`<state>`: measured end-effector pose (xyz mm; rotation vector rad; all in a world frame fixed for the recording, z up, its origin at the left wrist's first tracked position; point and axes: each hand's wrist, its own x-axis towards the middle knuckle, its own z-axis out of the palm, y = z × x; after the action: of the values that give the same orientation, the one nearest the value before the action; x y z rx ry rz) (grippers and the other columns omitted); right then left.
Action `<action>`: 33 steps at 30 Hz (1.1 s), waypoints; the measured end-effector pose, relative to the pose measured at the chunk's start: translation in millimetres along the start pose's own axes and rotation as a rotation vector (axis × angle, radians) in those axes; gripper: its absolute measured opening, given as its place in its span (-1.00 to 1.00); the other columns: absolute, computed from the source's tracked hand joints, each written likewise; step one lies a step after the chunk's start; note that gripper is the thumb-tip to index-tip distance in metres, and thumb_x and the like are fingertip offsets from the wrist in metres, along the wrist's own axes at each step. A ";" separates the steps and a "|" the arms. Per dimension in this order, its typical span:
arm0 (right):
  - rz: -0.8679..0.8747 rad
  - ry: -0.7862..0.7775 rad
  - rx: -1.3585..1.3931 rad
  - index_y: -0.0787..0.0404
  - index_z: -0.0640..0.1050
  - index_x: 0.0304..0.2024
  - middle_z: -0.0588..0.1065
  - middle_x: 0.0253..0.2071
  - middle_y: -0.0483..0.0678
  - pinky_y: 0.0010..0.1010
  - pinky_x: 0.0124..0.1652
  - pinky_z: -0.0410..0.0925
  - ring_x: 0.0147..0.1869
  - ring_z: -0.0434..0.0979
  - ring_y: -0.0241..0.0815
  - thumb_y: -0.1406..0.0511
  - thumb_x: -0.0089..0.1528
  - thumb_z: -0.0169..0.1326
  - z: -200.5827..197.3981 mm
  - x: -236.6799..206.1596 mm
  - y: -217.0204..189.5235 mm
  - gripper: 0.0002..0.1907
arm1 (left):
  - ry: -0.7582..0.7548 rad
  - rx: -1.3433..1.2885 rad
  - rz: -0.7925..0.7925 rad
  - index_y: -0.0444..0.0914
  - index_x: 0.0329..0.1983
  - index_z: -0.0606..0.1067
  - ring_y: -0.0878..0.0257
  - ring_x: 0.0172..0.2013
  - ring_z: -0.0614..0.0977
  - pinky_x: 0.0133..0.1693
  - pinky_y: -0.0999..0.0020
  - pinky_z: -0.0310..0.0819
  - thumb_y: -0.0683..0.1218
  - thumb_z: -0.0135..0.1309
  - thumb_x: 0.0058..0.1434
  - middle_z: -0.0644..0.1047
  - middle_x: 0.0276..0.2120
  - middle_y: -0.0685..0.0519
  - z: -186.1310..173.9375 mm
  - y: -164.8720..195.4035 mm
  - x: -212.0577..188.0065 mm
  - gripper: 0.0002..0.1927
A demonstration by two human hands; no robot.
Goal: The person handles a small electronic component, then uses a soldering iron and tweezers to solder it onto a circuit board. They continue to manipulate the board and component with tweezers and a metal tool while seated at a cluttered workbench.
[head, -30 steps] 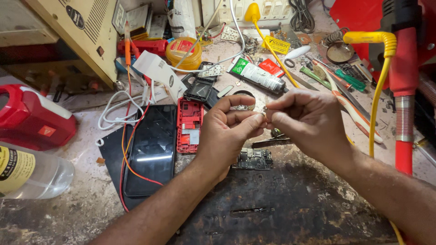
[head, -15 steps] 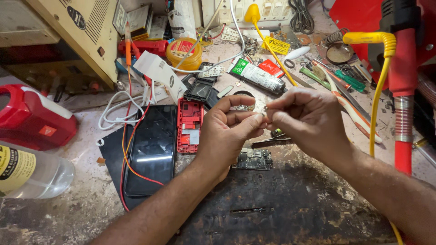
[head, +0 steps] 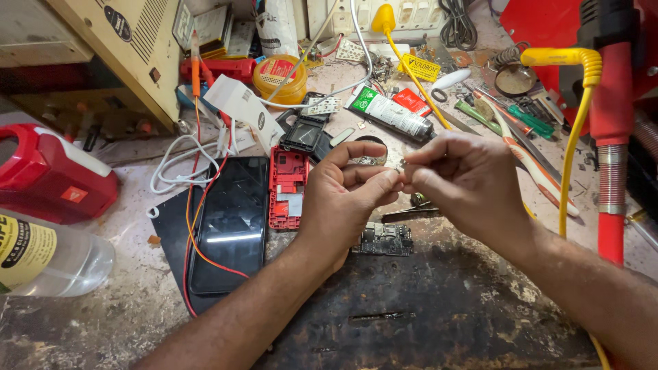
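My left hand (head: 346, 195) and my right hand (head: 466, 181) meet above the bench, fingertips pinched together on a tiny metallic part (head: 401, 164); what the part is cannot be made out. Just below the hands lies a small green circuit board (head: 384, 240). A red phone frame (head: 288, 186) lies left of my left hand, with a black phone housing (head: 301, 133) behind it. Further left, a dark smartphone (head: 229, 223) lies screen up with orange wire across it.
A clear bottle (head: 48, 257) and a red device (head: 48, 175) sit at the left. A red and yellow soldering tool (head: 610, 137) stands at the right. A white and green tube (head: 391, 113), screwdrivers (head: 521, 116), a yellow tin (head: 277, 75) and a beige box (head: 123, 48) crowd the back.
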<state>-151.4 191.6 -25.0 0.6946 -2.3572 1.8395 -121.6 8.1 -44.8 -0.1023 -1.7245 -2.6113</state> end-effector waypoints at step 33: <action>-0.013 0.003 -0.078 0.39 0.62 -0.20 0.65 -0.31 -0.01 -0.55 -0.20 0.57 -0.22 0.69 -0.35 0.50 0.21 0.18 2.2 -2.9 -7.5 -0.89 | 0.006 -0.004 0.004 -0.39 0.09 0.43 0.25 -0.28 0.71 -0.20 0.39 0.67 -0.27 0.16 0.23 0.68 -0.27 -0.13 1.2 1.1 -1.7 -0.65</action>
<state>-145.4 189.1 -19.7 0.6962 -2.4015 1.7321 -119.9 8.7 -43.5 -0.0978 -1.7154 -2.6094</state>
